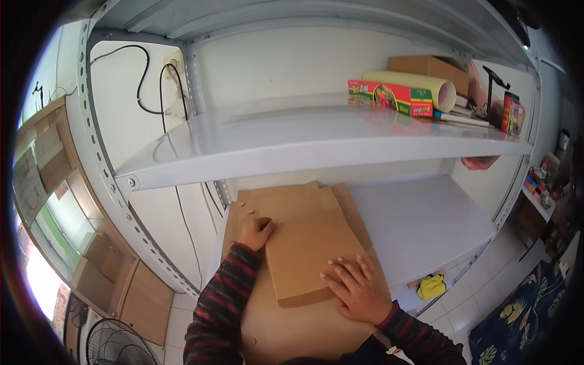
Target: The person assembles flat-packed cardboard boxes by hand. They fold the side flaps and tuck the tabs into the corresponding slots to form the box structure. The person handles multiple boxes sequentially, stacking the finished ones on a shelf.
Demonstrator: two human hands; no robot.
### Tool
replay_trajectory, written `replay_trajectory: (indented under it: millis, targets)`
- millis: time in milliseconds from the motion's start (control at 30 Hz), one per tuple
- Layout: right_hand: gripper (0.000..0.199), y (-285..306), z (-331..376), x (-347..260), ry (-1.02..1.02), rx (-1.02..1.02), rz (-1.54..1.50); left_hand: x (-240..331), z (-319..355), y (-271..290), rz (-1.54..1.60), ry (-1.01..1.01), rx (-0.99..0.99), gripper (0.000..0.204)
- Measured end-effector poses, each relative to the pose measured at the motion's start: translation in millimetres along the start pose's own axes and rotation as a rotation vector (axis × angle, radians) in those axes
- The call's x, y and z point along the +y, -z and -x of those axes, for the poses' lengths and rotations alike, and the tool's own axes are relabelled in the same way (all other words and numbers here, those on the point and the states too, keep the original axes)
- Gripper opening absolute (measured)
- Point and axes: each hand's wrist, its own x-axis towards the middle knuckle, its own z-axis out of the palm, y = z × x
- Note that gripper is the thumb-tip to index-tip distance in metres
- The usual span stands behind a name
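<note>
In the head view, a stack of flattened cardboard sheets point(304, 237) lies on the lower shelf point(426, 225) of a grey metal rack, at its left part. The top sheet is a long rectangle; its long axis runs from the person toward the back wall, leaning a little to the left, and its near short edge points to the person. Under it, wider brown cardboard comes out on all sides and goes down to the lower edge of the picture.

The left hand point(255, 234) rests on the left edge of the top sheet, the fingers bent, the grip loosely together against the cardboard; I cannot tell if it really pinches the edge. The right hand point(356, 289) lies flat on the near right corner of the sheet, its fingers apart and stretched, pressing down and clamped on nothing. Both sleeves have dark and red stripes.

On the upper shelf point(316, 137), at the right, there are a long red and green box point(389, 96), a pale yellow roll point(413, 85), a brown cardboard box point(429, 66) and a dark can point(511, 112). What the boxes contain is not visible.

The wall behind is white, with black cables point(146, 79). The floor has light tiles; a fan point(118, 347) stands at the lower left, a yellow thing point(432, 286) lies under the rack.
</note>
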Motion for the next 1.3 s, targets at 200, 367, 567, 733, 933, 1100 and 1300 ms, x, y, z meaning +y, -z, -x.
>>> replay_trajectory:
  millis: [200,367,567,733,933,1100,1300]
  targets:
    - [0.054,3,-10,27,0.149,0.084,0.093,-14,-2,-4,0.262,0.017,-0.198,0.041]
    - [0.046,37,10,51,0.097,0.123,0.112,9,3,-2,0.466,0.2,-0.491,0.049]
    - [0.049,226,91,20,-0.365,0.442,-0.191,1,2,-5,0.569,0.162,-0.443,0.047]
    - [0.051,303,186,53,-0.689,0.826,0.266,8,4,-10,0.55,0.113,-0.454,0.038]
    - [0.053,340,143,61,-0.538,0.97,0.548,0,-1,-15,0.527,-0.005,-0.441,0.03]
    - [0.055,305,-44,63,-0.018,0.833,0.431,-20,0,-1,0.394,-0.05,-0.32,0.023]
    - [0.053,287,-222,66,0.216,0.533,0.495,-13,-2,4,0.369,-0.044,-0.227,0.025]
